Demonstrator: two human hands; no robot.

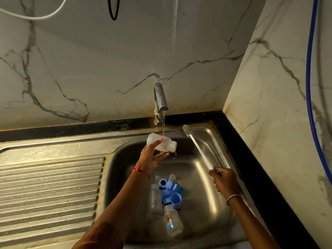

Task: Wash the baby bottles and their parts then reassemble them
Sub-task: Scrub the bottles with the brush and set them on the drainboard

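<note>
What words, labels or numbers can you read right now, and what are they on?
No text can be read.
The print on the lying bottle in the sink: red and blue, too blurred to read.
On the held bottle in the left hand: no marks show.
On the brush and the tap: no text shows.

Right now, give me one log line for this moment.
left hand holds bottle under running tap | right hand holds brush | sink holds more bottles, blue parts

Left hand (152,157) and right hand (223,180) in grips
</note>
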